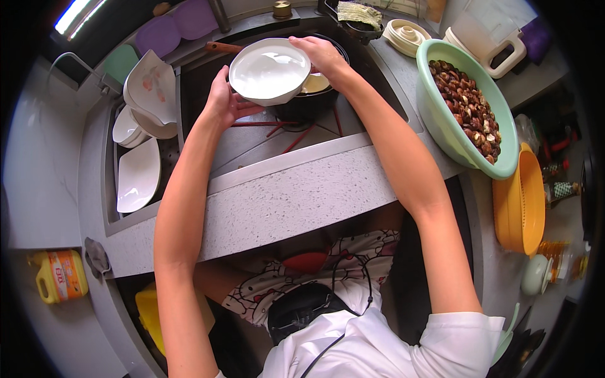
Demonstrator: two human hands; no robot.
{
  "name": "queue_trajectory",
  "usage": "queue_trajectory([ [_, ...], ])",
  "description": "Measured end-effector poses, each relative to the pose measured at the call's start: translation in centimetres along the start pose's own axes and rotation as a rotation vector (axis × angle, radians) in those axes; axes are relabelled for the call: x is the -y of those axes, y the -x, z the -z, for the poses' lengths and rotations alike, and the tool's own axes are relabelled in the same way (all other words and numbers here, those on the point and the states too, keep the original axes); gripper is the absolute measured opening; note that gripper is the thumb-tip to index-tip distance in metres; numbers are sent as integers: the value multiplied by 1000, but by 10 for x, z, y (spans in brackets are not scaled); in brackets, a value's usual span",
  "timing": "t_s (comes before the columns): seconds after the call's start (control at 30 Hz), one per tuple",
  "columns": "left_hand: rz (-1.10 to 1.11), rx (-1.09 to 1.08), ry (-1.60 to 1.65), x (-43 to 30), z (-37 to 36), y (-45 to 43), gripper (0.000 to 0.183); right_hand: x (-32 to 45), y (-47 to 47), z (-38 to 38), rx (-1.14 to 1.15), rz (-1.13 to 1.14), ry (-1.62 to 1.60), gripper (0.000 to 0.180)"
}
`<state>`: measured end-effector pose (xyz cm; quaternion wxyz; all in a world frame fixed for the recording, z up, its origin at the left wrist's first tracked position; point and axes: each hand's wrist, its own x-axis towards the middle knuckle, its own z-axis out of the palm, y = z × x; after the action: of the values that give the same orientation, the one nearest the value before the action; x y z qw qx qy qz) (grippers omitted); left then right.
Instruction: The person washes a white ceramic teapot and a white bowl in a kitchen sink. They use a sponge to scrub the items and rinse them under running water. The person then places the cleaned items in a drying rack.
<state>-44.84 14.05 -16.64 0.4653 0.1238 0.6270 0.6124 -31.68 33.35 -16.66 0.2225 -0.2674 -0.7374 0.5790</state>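
Note:
A white ceramic bowl (270, 70) is held between my two hands above the sink basin (246, 156). Its smooth, glossy surface is turned up towards me. My left hand (224, 99) supports it from the left, fingers spread beneath the lower edge. On the opposite side, my right hand (324, 59) grips the rim with the thumb on top. Partly hidden behind the bowl is a dark pot (302, 109) with a pale piece of dishware (315, 84) in it. A wooden handle (224, 47) sticks out to the left. Thin red strips or lines (298, 139) show in the basin.
White dishes (139, 175) and a floral-patterned bowl (153, 82) stand in the left drain compartment. At right, a green basin (427, 113) holds many brown, chestnut-like pieces. Beyond it are a yellow colander (531, 203) and a blender jug (491, 33). A yellow jug (61, 276) lies left.

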Motion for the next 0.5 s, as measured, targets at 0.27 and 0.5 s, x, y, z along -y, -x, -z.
queue_trajectory([
  [0.27,14,36,28,1,1,-3,75,-5,-5,2,7,3,29,54],
  [0.5,54,-21,94,1,6,-5,79,1,0,-1,-27,27,-33,56],
])
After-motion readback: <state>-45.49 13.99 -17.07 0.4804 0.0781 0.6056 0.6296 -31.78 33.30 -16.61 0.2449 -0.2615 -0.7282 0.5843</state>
